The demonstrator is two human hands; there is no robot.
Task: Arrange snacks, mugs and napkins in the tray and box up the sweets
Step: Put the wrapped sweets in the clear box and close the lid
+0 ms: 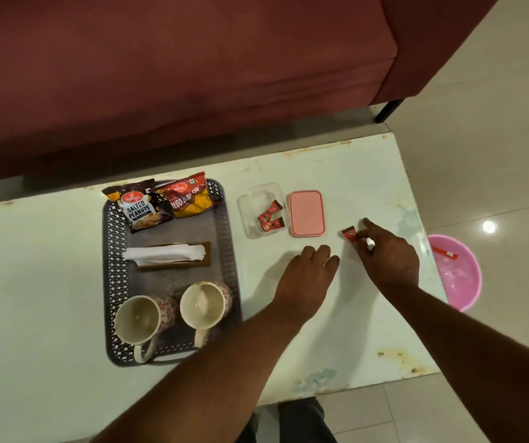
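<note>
A grey perforated tray (pixel 111 251) holds a salted peanuts packet (pixel 138 207), a red and yellow snack packet (pixel 189 198), white napkins (pixel 164 253) on a brown holder and two patterned mugs (pixel 136 321) (pixel 204 303). To its right stands an open clear box (pixel 250 199) with three red sweets (pixel 269 215) inside. Its pink lid (pixel 307 213) lies beside it. My right hand (pixel 384 254) pinches a red sweet (pixel 350 234) on the table. My left hand (pixel 309 273) rests flat and empty on the table.
The white table (pixel 336 340) ends at the right just past my right hand. A pink bucket (pixel 458 273) stands on the tiled floor beyond that edge. A maroon sofa (pixel 176 75) runs along the far side of the table.
</note>
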